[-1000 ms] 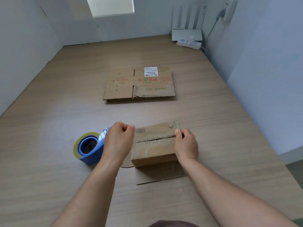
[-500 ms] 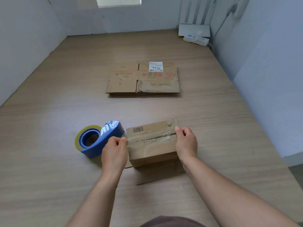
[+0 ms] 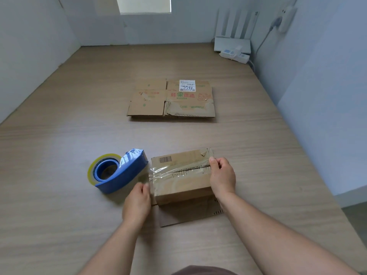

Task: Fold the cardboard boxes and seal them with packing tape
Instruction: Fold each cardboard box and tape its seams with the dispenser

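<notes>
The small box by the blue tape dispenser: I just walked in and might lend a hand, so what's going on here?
A person is sealing a small brown cardboard box on the wooden surface. A strip of clear packing tape runs along its top seam: the right hand grips the box's right end, thumb on the tape; the left hand pinches the loose end at the left edge. The blue tape dispenser lies just left. Flattened brown cardboard waits farther back.
</notes>
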`<state>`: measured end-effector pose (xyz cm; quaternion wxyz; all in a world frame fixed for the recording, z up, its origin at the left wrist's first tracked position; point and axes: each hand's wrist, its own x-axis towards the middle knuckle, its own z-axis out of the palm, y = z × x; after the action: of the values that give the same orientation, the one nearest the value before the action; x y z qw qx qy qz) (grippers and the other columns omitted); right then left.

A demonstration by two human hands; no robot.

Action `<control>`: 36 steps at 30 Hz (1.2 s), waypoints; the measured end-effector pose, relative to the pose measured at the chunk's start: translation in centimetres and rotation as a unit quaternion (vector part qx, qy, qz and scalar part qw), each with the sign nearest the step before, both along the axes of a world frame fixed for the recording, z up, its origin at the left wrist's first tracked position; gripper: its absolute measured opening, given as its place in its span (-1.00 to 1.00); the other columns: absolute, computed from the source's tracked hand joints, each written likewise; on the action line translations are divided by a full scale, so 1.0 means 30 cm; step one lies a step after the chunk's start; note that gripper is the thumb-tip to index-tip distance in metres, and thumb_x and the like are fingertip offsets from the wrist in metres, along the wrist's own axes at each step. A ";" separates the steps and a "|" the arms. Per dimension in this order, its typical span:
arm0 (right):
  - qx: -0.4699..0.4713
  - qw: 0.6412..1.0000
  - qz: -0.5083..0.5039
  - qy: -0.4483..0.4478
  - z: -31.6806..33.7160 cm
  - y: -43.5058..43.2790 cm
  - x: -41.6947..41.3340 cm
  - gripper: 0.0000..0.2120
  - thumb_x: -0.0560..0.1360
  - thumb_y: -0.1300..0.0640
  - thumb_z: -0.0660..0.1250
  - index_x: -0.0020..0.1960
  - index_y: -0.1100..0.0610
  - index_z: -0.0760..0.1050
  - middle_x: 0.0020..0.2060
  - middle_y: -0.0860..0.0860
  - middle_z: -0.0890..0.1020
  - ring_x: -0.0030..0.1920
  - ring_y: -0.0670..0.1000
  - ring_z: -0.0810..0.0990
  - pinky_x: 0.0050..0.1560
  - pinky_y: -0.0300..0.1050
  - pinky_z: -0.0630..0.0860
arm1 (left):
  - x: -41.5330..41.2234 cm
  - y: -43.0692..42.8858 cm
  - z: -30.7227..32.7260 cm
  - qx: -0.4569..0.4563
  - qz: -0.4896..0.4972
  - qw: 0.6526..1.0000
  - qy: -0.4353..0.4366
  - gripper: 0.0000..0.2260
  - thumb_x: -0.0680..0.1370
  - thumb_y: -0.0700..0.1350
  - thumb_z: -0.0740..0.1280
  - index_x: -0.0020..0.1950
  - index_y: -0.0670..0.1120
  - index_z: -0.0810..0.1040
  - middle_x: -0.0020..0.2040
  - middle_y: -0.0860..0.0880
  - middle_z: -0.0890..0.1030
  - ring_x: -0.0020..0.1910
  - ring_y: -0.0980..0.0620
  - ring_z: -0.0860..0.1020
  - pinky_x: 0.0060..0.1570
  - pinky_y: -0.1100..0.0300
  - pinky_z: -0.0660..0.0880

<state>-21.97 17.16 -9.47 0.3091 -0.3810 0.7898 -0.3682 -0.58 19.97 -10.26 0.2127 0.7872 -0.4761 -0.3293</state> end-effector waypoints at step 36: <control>0.007 0.997 0.030 0.067 0.002 -0.001 0.016 -0.73 0.62 -0.07 0.09 -0.06 0.11 0.41 -0.03 0.11 0.55 0.02 0.15 0.50 0.01 0.01 0.42 | -0.129 -0.090 0.103 -0.031 -0.081 0.995 0.040 -0.40 0.65 0.06 0.07 0.57 -0.18 -0.07 0.56 -0.16 0.11 0.51 -0.14 0.17 0.42 0.02 0.17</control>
<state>-21.49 17.13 -9.41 0.2692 -0.4266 0.7992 -0.3269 -4.47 17.27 -7.18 0.2288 0.7255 -0.5391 -0.3615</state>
